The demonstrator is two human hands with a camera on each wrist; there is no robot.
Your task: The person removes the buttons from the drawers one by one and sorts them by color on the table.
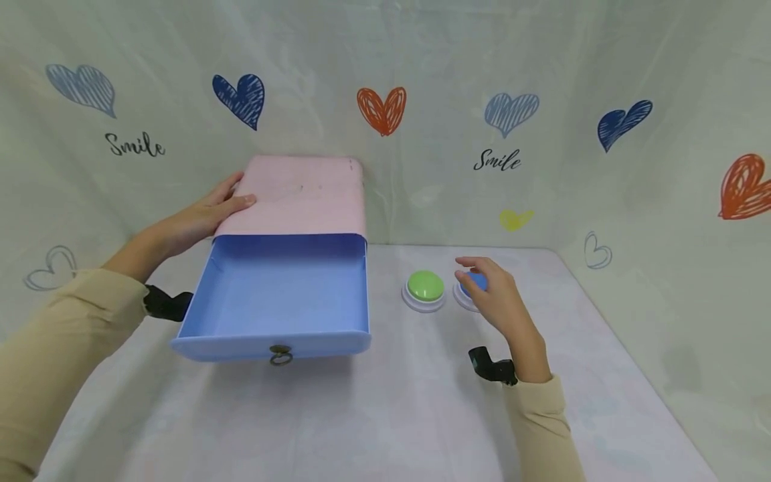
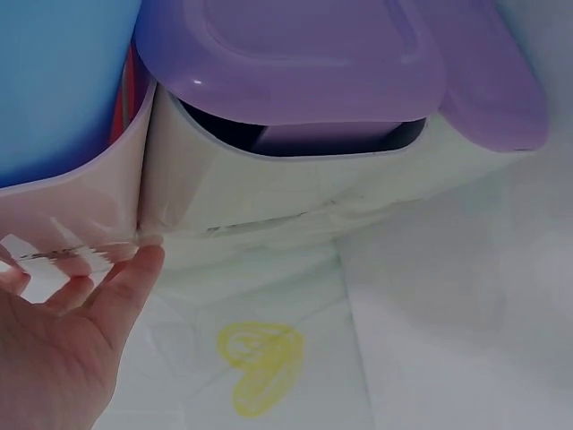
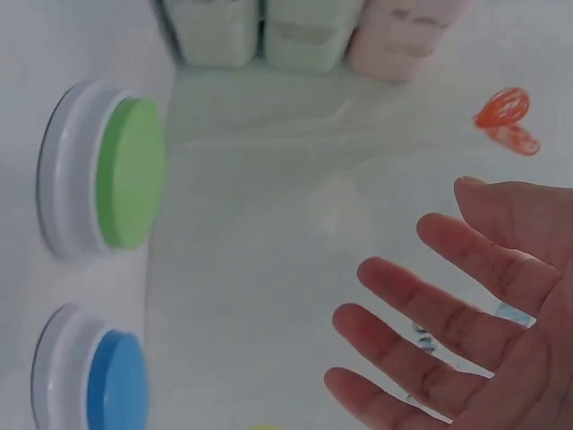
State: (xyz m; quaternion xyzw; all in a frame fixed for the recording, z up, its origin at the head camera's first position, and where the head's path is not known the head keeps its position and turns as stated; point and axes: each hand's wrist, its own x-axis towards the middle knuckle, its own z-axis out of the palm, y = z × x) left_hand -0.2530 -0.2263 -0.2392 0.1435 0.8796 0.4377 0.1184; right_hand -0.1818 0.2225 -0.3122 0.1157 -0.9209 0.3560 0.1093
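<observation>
Backdrop point(image 1: 434, 181) reads "Smile"; left hand point(image 1: 191, 226) apparently grips cabinet point(image 1: 301, 197).

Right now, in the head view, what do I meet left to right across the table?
Left hand → open blue drawer → green button → right hand. Left out for overlap: pink casing, blue button.

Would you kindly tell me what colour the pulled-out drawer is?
The drawer is light blue; it shows best in the head view.
</observation>
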